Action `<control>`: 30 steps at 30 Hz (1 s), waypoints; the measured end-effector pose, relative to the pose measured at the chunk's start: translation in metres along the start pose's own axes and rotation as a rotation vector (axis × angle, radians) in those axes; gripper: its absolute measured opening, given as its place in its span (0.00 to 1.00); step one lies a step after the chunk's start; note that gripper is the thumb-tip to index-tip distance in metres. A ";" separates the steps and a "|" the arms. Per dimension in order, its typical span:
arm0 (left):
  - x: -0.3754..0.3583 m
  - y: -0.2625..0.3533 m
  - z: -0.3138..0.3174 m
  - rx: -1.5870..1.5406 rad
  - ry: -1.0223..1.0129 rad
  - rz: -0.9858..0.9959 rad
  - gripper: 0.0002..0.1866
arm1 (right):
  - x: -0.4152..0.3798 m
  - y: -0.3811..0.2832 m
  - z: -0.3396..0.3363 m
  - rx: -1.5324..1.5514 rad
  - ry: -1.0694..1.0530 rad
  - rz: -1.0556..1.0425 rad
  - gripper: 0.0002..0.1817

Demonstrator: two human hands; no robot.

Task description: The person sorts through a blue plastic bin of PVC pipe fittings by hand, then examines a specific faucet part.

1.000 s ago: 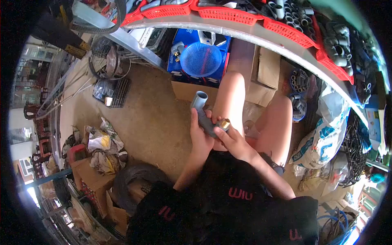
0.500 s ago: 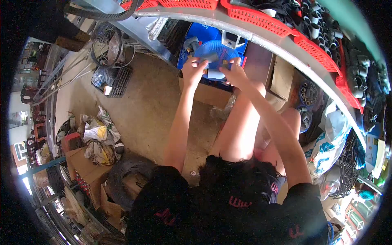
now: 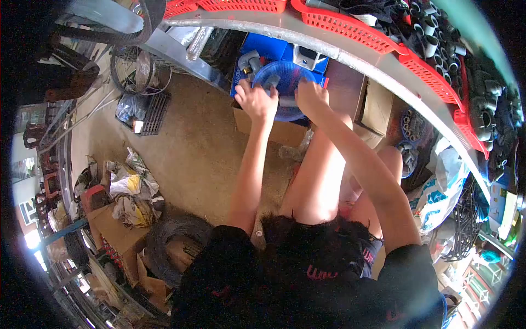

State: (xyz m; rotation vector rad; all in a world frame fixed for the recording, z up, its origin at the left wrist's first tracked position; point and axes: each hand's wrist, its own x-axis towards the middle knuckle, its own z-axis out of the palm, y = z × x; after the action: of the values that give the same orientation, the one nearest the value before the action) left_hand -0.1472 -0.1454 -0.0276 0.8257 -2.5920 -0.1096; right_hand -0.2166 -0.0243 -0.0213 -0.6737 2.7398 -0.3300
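Note:
A round blue plastic basket [image 3: 284, 68] rests on a blue box, with grey pipe fittings in it. My left hand [image 3: 256, 101] is over the basket's near left side, its fingers spread and nothing seen in them. At the right side of the basket, my right hand [image 3: 313, 97] has its fingers curled inward; whatever they hold is hidden. A pale grey pipe piece [image 3: 287, 102] lies between the two hands. More grey fittings [image 3: 251, 60] sit just left of the basket, and a silvery metal bracket [image 3: 308, 57] is behind it on the right.
Red baskets [image 3: 378, 38] full of grey fittings line the curved metal shelf edge [image 3: 350, 57] above. An open cardboard box [image 3: 375, 107] stands right of my knee. On the left floor are a black crate [image 3: 153, 112], a wire coil [image 3: 175, 236] and crumpled bags [image 3: 131, 186].
A grey fitting has left my left hand, whose fingers have spread. My right hand has turned and curled downward at the basket. The view has shifted slightly.

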 end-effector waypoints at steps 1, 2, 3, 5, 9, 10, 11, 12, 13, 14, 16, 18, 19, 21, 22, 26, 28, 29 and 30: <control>0.000 -0.007 0.001 -0.018 -0.015 0.022 0.20 | 0.000 0.002 0.000 -0.055 -0.029 -0.054 0.19; 0.000 -0.011 0.001 -0.084 -0.070 0.024 0.20 | -0.004 -0.001 -0.004 -0.056 0.011 -0.064 0.19; -0.001 -0.013 0.001 -0.148 -0.129 0.027 0.21 | -0.011 -0.004 -0.005 -0.054 0.049 -0.073 0.19; -0.008 -0.019 0.020 -0.399 -0.081 -0.028 0.22 | -0.027 -0.008 -0.010 -0.030 0.145 -0.130 0.19; -0.018 -0.020 0.031 -0.560 0.017 -0.009 0.29 | -0.036 -0.006 -0.012 -0.039 0.089 -0.189 0.19; -0.021 -0.025 0.041 -0.822 0.012 -0.103 0.32 | -0.035 -0.005 -0.011 -0.066 0.001 -0.166 0.19; -0.027 -0.029 0.056 -0.928 -0.080 -0.280 0.32 | -0.034 -0.002 -0.010 0.003 -0.007 -0.166 0.19; -0.032 -0.032 0.071 -1.030 -0.174 -0.460 0.31 | -0.035 0.002 -0.009 0.070 -0.015 -0.168 0.19; -0.035 -0.032 0.077 -1.127 -0.271 -0.644 0.31 | -0.035 0.008 -0.007 0.136 -0.024 -0.172 0.20; -0.034 -0.027 0.067 -1.251 -0.330 -0.698 0.30 | -0.033 0.016 0.001 0.211 0.009 -0.233 0.20; -0.037 -0.013 0.021 -1.495 -0.457 -0.801 0.28 | -0.029 0.034 0.014 0.362 0.075 -0.354 0.22; -0.041 -0.009 -0.002 -1.576 -0.559 -0.932 0.25 | -0.040 0.037 0.004 0.435 0.171 -0.381 0.23; -0.045 -0.007 -0.007 -1.632 -0.522 -0.887 0.24 | -0.049 0.036 -0.002 0.473 0.220 -0.396 0.23; -0.057 0.002 -0.020 -1.740 -0.450 -0.797 0.23 | -0.082 0.026 -0.036 0.444 0.302 -0.343 0.26; -0.059 0.009 -0.037 -1.692 -0.441 -0.809 0.21 | -0.100 0.023 -0.051 0.466 0.341 -0.300 0.27; -0.100 0.017 -0.063 -1.807 -0.534 -0.782 0.20 | -0.164 0.030 -0.081 0.348 0.389 -0.249 0.28; -0.128 0.016 -0.071 -1.841 -0.608 -0.855 0.20 | -0.186 0.035 -0.086 0.283 0.350 -0.310 0.26; -0.139 0.016 -0.076 -1.812 -0.604 -0.917 0.20 | -0.196 0.036 -0.087 0.294 0.319 -0.339 0.24; -0.149 0.016 -0.081 -1.782 -0.600 -0.975 0.20 | -0.204 0.037 -0.087 0.304 0.291 -0.367 0.22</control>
State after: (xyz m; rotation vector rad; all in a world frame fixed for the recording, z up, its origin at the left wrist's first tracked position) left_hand -0.0133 -0.0434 -0.0048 1.0712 -1.0792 -2.5790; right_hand -0.0891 0.1191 0.0960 -1.1127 2.7232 -0.9737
